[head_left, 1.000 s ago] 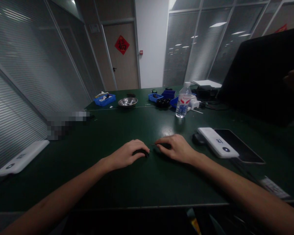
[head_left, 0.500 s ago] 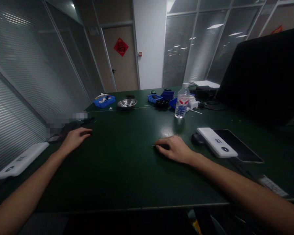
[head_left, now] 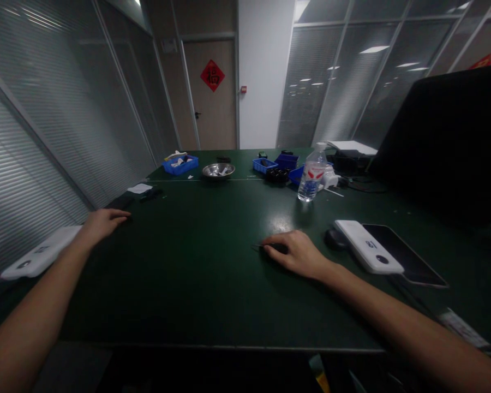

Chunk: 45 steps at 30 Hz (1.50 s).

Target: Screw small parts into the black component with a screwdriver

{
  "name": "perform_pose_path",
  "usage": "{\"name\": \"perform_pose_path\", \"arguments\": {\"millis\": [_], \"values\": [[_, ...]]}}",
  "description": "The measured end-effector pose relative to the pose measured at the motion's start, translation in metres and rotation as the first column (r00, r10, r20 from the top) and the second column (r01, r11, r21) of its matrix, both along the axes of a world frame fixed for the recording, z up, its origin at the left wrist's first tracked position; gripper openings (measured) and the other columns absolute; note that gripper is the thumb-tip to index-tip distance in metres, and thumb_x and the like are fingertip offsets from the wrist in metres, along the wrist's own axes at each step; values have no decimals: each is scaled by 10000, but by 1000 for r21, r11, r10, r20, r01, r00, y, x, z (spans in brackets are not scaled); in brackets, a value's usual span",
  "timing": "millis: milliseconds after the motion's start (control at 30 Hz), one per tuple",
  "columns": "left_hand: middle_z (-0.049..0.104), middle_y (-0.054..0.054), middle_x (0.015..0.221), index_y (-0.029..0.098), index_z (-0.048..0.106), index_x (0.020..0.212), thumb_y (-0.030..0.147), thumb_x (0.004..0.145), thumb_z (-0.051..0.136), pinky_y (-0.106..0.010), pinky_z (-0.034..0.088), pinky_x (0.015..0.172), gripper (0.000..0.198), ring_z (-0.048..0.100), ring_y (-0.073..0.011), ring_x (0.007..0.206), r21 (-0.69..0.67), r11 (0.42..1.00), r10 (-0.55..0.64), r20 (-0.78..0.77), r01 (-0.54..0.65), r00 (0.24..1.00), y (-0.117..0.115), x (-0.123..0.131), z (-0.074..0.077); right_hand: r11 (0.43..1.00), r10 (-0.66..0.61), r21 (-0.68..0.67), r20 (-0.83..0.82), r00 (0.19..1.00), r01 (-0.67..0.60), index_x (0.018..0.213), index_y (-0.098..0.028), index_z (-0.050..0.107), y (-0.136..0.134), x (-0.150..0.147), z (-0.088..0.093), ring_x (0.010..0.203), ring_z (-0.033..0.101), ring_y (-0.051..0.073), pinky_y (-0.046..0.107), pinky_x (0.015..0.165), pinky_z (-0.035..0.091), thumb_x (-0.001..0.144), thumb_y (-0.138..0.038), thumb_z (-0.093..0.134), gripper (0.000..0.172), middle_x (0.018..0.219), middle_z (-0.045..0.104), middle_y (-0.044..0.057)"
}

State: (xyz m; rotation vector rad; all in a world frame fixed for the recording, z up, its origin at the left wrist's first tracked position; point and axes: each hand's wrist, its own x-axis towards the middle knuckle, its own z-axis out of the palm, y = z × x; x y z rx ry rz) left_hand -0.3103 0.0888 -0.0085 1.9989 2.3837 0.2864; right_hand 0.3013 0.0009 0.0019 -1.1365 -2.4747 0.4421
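My right hand (head_left: 292, 252) rests on the green table (head_left: 196, 284) right of its middle, its thumb and fingertips pinched together on a thin, dark, pointed object (head_left: 257, 246) too small to make out. My left hand (head_left: 104, 225) is over the table's left side, fingers stretched and fairly close, with nothing visible held. Just beyond it lie a dark flat object (head_left: 120, 202), a white piece of paper (head_left: 139, 188) and a small black item (head_left: 151, 195).
A clear bottle (head_left: 312, 173) stands beyond my right hand. White power bank (head_left: 368, 245), black phone-like slab (head_left: 405, 254) and large black monitor (head_left: 445, 142) are right. Farther back are a metal bowl (head_left: 218, 171) and blue basket (head_left: 180, 164). Another white device (head_left: 41, 254) lies left.
My left hand has moved left, and the white paper beyond it now shows clearly. My right hand keeps its pinch in nearly the same place. The view has shifted slightly.
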Motion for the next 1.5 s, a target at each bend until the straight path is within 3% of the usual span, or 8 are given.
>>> {"name": "perform_pose_path", "arguments": {"millis": [133, 467, 767, 867, 1067, 1300, 1500], "values": [[756, -70, 1107, 172, 707, 1236, 375, 938, 567, -291, 466, 755, 387, 668, -207, 843, 4, 997, 82, 37, -83, 996, -3, 3, 3, 1000, 13, -5, -7, 1000, -13, 1204, -238, 726, -1, -1, 3, 850, 702, 195, 323, 762, 517, 991, -386, 506, 340, 1053, 764, 34], [767, -58, 1071, 174, 739, 1148, 348, 912, 600, -288, 489, 760, 324, 690, -199, 861, 58, 993, 99, 108, -106, 989, -9, 11, 5, 1000, 15, -12, -3, 1000, -15, 1218, -248, 720, 0, 1, 1, 828, 699, 186, 319, 776, 520, 991, -386, 511, 338, 1047, 763, 32], [703, -70, 1253, 185, 725, 1205, 344, 926, 529, -310, 503, 783, 376, 674, -230, 910, 80, 996, -46, 13, 45, 999, -2, -2, -6, 1000, 13, -8, -2, 1000, -13, 1211, -243, 726, -1, -1, 1, 843, 705, 201, 337, 807, 526, 983, -382, 518, 338, 1052, 767, 43], [699, -78, 1254, 182, 720, 1203, 346, 923, 514, -331, 509, 823, 385, 675, -252, 967, 68, 996, -54, 1, 54, 999, -1, -3, -6, 1000, 18, -7, -10, 1000, -19, 1212, -244, 727, 0, 0, -1, 835, 703, 197, 334, 797, 522, 982, -386, 520, 340, 1043, 768, 45], [703, -103, 1234, 153, 730, 1144, 271, 910, 486, -370, 486, 947, 358, 656, -276, 1078, 48, 982, -178, -90, 183, 980, 3, -4, -4, 1000, 8, -4, 14, 1000, -8, 1200, -247, 729, -1, 0, 2, 835, 699, 190, 312, 748, 503, 986, -377, 512, 331, 1032, 766, 33], [707, -107, 1251, 152, 724, 1176, 289, 936, 519, -396, 437, 1043, 344, 642, -275, 1098, 44, 992, -111, -103, 116, 989, -1, 1, 1, 1000, 17, -21, 7, 1000, -16, 1207, -242, 723, -2, -1, 6, 838, 702, 193, 324, 766, 510, 984, -367, 514, 331, 1046, 765, 33], [726, -115, 1186, 146, 749, 1117, 309, 936, 531, -384, 460, 991, 327, 651, -279, 1061, 56, 996, -61, -117, 68, 991, -3, 6, 4, 1000, 19, -16, 4, 1000, -19, 1222, -246, 718, -2, 0, 4, 862, 702, 197, 321, 771, 516, 986, -380, 509, 343, 1075, 761, 37]]}}
